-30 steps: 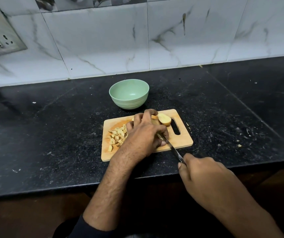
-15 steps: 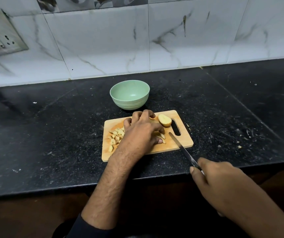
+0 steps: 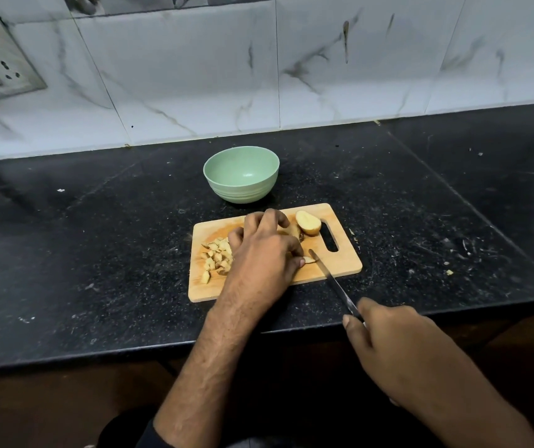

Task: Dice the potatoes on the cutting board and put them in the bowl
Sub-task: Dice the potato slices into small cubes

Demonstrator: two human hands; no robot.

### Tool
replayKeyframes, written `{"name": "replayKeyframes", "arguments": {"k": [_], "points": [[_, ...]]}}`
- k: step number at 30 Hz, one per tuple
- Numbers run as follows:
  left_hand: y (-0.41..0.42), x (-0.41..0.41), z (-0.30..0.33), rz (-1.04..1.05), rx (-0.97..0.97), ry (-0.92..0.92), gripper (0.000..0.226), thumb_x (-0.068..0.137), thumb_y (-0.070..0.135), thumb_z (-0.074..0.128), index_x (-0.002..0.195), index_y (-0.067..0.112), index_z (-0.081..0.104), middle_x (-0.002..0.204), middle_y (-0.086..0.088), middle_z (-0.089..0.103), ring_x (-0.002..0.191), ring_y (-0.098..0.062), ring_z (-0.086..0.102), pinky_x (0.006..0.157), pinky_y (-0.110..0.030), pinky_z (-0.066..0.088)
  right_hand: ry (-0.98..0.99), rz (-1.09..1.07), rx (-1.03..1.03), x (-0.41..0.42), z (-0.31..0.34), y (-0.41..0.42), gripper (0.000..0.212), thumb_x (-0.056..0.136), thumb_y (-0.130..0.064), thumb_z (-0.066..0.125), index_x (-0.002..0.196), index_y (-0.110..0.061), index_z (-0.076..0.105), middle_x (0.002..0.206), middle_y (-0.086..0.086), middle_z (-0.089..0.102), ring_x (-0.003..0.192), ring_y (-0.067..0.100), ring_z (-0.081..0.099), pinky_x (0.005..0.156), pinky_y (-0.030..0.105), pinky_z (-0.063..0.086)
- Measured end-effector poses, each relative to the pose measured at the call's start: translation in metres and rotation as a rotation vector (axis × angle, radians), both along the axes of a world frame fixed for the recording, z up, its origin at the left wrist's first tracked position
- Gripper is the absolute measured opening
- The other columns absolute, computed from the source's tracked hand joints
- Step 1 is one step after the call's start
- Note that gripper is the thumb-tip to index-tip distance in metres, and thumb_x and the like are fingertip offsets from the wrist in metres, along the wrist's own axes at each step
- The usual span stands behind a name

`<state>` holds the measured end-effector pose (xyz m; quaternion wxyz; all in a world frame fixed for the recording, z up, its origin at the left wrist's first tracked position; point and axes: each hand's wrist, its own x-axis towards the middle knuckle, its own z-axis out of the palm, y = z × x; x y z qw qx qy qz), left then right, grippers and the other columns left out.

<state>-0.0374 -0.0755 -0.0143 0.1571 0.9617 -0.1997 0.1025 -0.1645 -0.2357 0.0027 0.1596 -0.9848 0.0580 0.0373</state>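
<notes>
Since the earlier frames the knife (image 3: pixel 333 281) has drawn back toward the near right, clear of the potato piece (image 3: pixel 309 259). The right hand (image 3: pixel 398 354) grips its handle; the left hand (image 3: pixel 267 250), fingers curled, pins potato on the cutting board (image 3: pixel 340 270). Diced potato (image 3: pixel 215 257) lies left, a potato half (image 3: pixel 307 223) far right, the bowl (image 3: pixel 241 174) beyond. Best practice: fingertips tucked, even strokes.

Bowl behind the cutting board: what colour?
The bowl is pale mint green, plain, with faint ridges low on its outer wall. Head view shows it clearly.
</notes>
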Motion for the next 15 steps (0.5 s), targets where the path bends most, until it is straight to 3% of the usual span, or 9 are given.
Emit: {"name": "replayKeyframes", "arguments": {"k": [8, 15], "points": [[-0.009, -0.013, -0.002, 0.164, -0.061, 0.043, 0.019, 0.088, 0.043, 0.070, 0.105, 0.035, 0.073, 0.135, 0.011, 0.040, 0.128, -0.014, 0.026, 0.105, -0.045, 0.026, -0.069, 0.012, -0.046, 0.001, -0.001, 0.017, 0.029, 0.105, -0.046, 0.026, 0.109, -0.026, 0.047, 0.075, -0.009, 0.044, 0.075, 0.015, 0.048, 0.061, 0.027, 0.039], [-0.009, -0.011, 0.001, 0.148, -0.086, 0.099, 0.023, 0.088, 0.049, 0.067, 0.106, 0.036, 0.074, 0.131, 0.013, 0.044, 0.126, -0.014, 0.028, 0.102, -0.042, 0.024, -0.093, -0.015, -0.037, 0.000, 0.006, 0.013, 0.024, 0.104, -0.048, 0.024, 0.094, -0.030, 0.037, 0.074, -0.008, 0.048, 0.071, 0.013, 0.049, 0.059, 0.026, 0.039]]}}
